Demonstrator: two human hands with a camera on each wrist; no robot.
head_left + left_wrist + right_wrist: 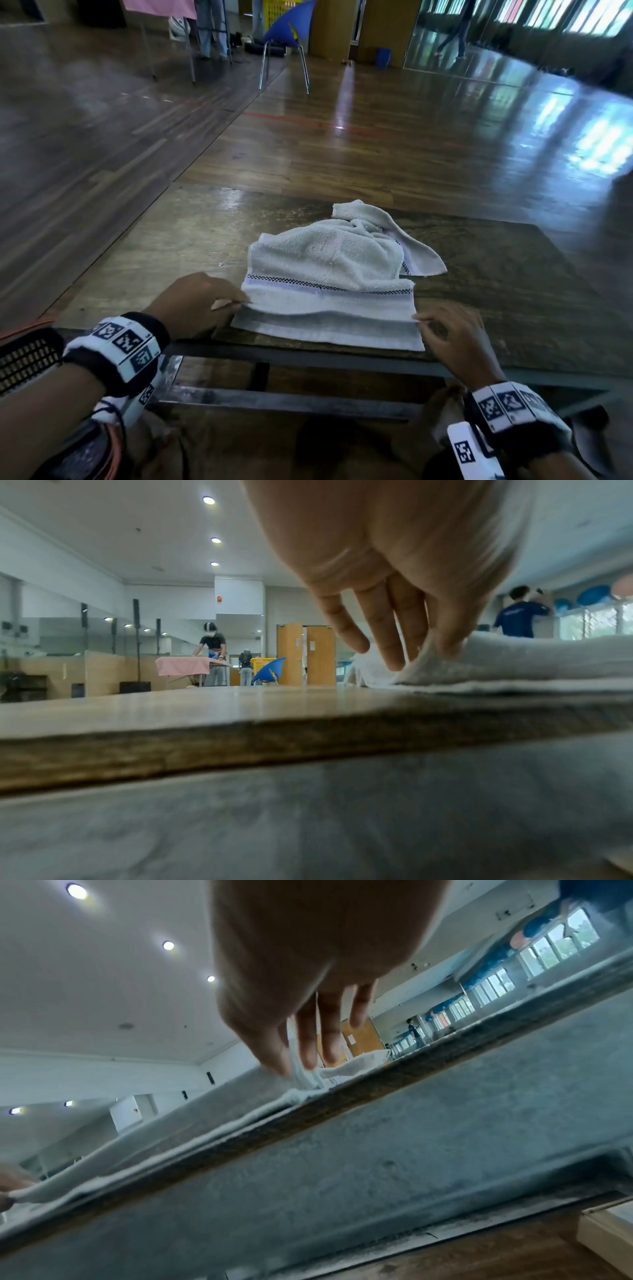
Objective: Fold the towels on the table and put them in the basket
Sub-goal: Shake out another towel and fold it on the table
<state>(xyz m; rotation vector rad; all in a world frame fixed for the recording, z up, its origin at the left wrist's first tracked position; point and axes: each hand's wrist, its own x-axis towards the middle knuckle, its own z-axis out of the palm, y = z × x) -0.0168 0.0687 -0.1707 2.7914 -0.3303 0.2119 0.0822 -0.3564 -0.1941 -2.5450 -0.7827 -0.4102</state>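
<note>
Centrally, a pale towel (329, 274) is spread on a dark wooden table (171, 246), its near edge at the table's front; the far part is bunched and its folds cannot be traced; a corner is pinched by the left hand (195, 305) at the left edge, another by the right hand (452, 339) at the right; the fingertips are hidden by cloth; the hands are held well apart.

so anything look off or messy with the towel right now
Yes. The towel is bunched in a lump at its far end, one corner flopped out to the right, while the left hand and right hand pinch the near corners.
</note>
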